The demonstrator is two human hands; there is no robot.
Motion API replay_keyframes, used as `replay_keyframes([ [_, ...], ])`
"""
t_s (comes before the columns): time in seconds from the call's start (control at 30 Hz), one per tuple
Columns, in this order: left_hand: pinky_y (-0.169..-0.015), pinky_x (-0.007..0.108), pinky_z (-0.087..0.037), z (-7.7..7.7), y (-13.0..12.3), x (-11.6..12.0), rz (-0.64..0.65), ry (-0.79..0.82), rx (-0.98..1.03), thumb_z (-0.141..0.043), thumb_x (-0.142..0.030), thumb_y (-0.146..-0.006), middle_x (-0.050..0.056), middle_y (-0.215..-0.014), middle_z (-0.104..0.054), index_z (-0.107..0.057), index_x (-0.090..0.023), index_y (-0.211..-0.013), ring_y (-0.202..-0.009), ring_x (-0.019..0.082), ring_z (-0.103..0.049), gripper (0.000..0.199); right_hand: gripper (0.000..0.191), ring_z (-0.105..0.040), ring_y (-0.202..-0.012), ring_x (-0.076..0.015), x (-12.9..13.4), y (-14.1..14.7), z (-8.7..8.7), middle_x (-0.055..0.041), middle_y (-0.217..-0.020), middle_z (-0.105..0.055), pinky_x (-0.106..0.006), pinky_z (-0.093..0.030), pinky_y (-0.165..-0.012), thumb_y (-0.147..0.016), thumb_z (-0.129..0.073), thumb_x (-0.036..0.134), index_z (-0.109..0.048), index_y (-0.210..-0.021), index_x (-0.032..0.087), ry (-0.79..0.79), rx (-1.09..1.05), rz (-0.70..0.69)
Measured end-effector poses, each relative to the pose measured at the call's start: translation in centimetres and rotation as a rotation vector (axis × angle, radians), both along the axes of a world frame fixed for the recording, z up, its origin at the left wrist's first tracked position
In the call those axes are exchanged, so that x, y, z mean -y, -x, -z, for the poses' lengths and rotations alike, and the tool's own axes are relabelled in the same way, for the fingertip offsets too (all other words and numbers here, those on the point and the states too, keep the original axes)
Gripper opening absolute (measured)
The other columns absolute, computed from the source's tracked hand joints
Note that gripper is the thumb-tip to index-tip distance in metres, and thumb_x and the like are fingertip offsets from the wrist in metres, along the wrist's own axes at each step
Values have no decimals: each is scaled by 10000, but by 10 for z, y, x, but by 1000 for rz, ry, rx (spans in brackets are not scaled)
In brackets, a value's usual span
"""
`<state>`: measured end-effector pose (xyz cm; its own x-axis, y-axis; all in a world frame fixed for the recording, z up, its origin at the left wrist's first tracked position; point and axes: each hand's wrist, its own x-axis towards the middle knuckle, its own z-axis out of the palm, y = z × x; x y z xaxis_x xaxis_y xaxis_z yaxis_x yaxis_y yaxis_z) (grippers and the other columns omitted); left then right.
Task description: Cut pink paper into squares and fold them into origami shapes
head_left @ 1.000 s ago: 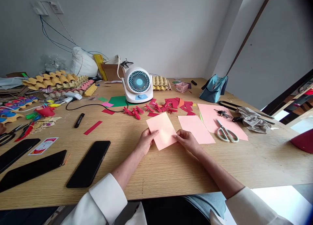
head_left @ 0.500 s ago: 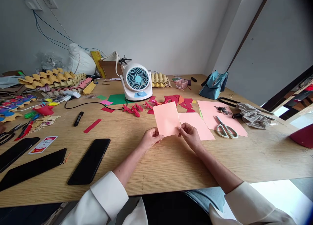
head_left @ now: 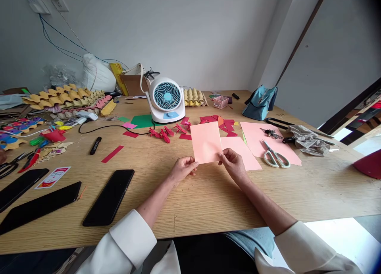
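A rectangular sheet of pink paper [head_left: 206, 142] is held up, tilted toward me, above the table. My left hand [head_left: 183, 170] pinches its lower left corner between thumb and fingers. At the lower right corner, my right hand [head_left: 233, 163] grips it the same way. Behind my right hand a second pink sheet [head_left: 245, 155] lies flat, partly hidden by the held one. Scissors with white handles [head_left: 275, 157] rest open on larger pink sheets [head_left: 253, 133] farther right.
A white fan [head_left: 167, 99] stands at the back, with red paper flowers [head_left: 163, 134] before it. Black phones [head_left: 109, 196] lie at left near a marker [head_left: 95, 145] and a red strip [head_left: 112, 154]. Keys [head_left: 271, 134] and a blue bag [head_left: 260, 103] are at right. Part of another hand [head_left: 2, 156] shows far left.
The held pink paper has shifted slightly right and turned a little, so its edges stand more upright. Both hands keep their pinch on its lower corners.
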<state>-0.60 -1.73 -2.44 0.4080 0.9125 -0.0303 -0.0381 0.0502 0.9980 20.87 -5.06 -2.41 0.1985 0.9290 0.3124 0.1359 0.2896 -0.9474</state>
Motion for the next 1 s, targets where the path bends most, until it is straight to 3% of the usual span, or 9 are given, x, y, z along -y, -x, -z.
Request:
replay_keyframes([
  [0.13, -503, 222, -449, 5, -1, -2, -57, -87, -95, -777, -371, -651, 9, -597, -573, -612, -150, -587, -557, 112, -510, 283, 364, -548, -546, -136, 1, 1, 2, 16, -602, -552, -264, -425, -553, -797, -659, 542, -547, -741, 201, 10, 30, -22],
  [0.3, -515, 220, -461, 5, 2, -4, -31, -83, -126, -762, -402, -669, 19, -633, -599, -616, -152, -610, -582, 121, -539, 296, 353, -544, -545, -136, 1, 0, 4, 14, -596, -555, -262, -414, -551, -820, -640, 531, -539, -748, 200, 2, 63, -13],
  [0.57, -669, 266, -495, 1, 2, -5, -48, 41, 101, -834, -442, -595, 74, -906, -721, -685, -137, -916, -767, 165, -632, 468, 345, -503, -535, -125, 0, -2, 10, 20, -587, -552, -256, -370, -540, -841, -615, 522, -535, -761, 196, 52, 125, -125],
  [0.73, -674, 288, -491, 3, 0, -6, -166, 99, 133, -880, -420, -506, 80, -835, -743, -717, -115, -825, -717, 179, -637, 471, 356, -460, -545, -127, 0, 0, 14, 16, -597, -546, -260, -333, -530, -852, -582, 532, -522, -746, 198, 82, 219, -177],
  [1.0, -682, 279, -484, 0, 4, -8, -232, 72, 176, -863, -426, -548, 77, -842, -746, -733, -118, -846, -737, 175, -637, 448, 346, -439, -566, -126, 1, -1, 13, 20, -612, -520, -255, -329, -540, -890, -527, 505, -547, -751, 189, 87, 324, -205],
])
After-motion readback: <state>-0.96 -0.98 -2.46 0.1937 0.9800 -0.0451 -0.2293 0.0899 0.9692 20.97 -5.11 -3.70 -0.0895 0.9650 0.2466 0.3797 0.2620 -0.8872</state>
